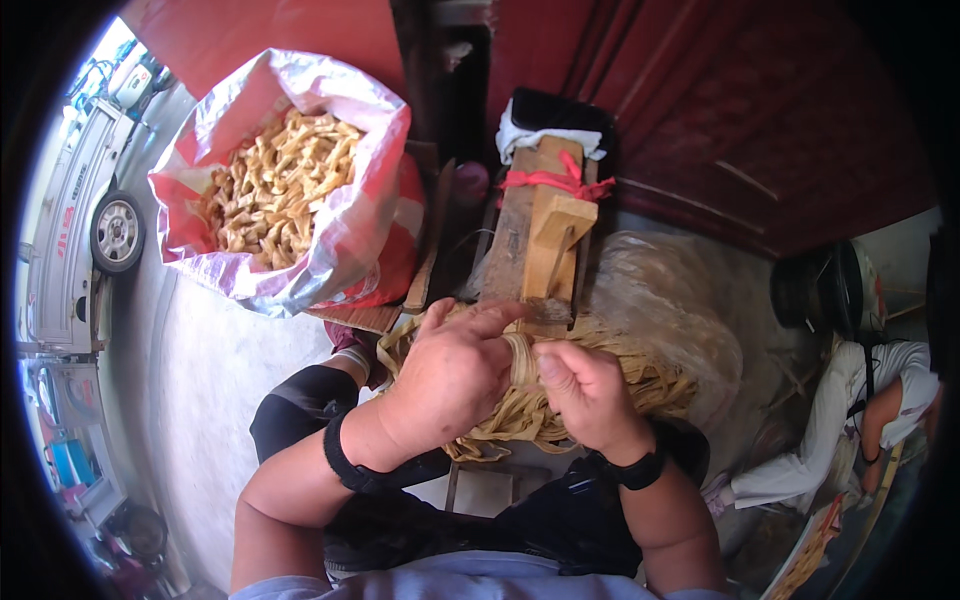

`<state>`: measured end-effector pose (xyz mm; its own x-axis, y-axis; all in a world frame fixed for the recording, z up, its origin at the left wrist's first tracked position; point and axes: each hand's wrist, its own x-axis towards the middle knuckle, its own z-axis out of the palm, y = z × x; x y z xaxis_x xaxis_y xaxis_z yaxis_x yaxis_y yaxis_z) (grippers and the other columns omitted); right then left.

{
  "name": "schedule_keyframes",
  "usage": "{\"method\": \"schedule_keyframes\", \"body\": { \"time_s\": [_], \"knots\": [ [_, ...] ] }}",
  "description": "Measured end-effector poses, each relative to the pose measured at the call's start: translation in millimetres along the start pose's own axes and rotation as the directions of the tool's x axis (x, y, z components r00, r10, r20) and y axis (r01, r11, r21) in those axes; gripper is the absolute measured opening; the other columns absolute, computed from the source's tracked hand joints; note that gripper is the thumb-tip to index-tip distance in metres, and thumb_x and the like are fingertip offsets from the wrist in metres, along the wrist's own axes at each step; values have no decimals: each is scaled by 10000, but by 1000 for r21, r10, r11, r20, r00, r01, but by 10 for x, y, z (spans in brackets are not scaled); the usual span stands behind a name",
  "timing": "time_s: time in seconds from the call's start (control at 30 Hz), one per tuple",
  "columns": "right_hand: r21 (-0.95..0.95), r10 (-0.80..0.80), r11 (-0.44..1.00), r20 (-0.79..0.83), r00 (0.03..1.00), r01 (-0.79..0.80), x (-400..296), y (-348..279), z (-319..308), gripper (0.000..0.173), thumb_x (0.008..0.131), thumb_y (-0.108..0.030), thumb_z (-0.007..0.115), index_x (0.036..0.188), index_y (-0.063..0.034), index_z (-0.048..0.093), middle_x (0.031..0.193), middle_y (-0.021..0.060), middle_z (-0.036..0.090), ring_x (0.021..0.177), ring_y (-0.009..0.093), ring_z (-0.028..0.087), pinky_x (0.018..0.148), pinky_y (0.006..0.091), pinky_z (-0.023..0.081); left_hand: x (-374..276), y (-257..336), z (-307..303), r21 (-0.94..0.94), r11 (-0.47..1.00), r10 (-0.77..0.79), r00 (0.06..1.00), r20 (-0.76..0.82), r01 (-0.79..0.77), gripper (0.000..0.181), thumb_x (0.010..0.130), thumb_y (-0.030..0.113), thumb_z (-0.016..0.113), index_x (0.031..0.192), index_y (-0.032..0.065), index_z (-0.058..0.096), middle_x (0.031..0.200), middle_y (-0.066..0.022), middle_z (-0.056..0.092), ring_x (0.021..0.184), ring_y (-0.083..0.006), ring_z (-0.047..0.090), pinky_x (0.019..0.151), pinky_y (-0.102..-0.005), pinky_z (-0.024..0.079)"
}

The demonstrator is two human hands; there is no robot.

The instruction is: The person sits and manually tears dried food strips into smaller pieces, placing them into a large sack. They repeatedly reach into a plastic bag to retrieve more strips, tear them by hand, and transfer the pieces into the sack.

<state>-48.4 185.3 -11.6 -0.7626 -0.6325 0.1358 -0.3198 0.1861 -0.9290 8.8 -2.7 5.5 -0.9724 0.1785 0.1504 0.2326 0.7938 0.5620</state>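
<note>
My left hand (450,375) is closed around a looped pale-yellow flexible strip (523,360), its index finger reaching over towards the wooden block. Close beside it, my right hand (592,397) pinches the same strip between thumb and curled fingers. Part of the strip is hidden by my fingers. Beneath both hands lies a heap of similar long strips (652,382) across my lap. Just beyond my fingertips stands a wooden board fixture (510,247) with a wedge-shaped block (564,221), bound with a red cloth tie (555,178).
A woven plastic sack (375,247) full of short, knotted tan pieces (285,187) stands at the front left. Clear plastic sheeting (660,292) lies beside the heap. A black phone-like object (559,112) rests on white cloth. Another person (825,427) bends at the right; a truck (71,225) stands left.
</note>
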Motion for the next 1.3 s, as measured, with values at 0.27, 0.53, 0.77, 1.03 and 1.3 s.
{"method": "schedule_keyframes", "body": {
  "time_s": [0.27,0.53,0.77,1.03,1.3],
  "knots": [
    [284,318,876,271,909,-391,-31,23,-30,295,1028,-295,512,933,-26,586,754,69,623,547,168,508,514,303,413,22,-66,-17,-507,849,83,986,-145,-146,45,857,11,707,874,-18,677,1143,-111,668,1143,-305,629,966,-449,465],
    [657,308,478,497,812,-583,-31,-10,-194,415,1071,-321,432,842,-2,566,577,-56,360,465,31,242,478,218,238,42,-121,-237,-845,532,-243,966,-84,60,142,917,88,693,971,-43,687,1082,-125,659,1025,-220,651,917,-353,531],
    [500,462,601,419,782,-623,-17,-22,-185,343,997,-317,619,870,-2,667,730,-30,559,592,42,410,542,203,346,64,-94,-30,-875,67,-321,841,437,480,126,899,87,731,911,26,621,734,-1,631,614,-55,583,550,-192,468],
    [-48,229,965,-336,914,-259,250,402,-292,201,896,-187,743,919,-30,619,704,51,662,612,120,594,573,291,467,412,-299,366,-864,353,-440,879,185,359,108,948,112,678,941,26,613,802,11,628,662,-42,551,585,-198,460],
    [-467,166,812,-392,905,-351,413,637,-221,253,891,-311,715,885,-100,575,731,116,671,680,352,658,618,444,499,485,-713,637,-638,613,-585,811,31,466,179,972,162,652,985,-17,651,929,-69,705,802,-98,626,759,-246,513]
  ]
}}
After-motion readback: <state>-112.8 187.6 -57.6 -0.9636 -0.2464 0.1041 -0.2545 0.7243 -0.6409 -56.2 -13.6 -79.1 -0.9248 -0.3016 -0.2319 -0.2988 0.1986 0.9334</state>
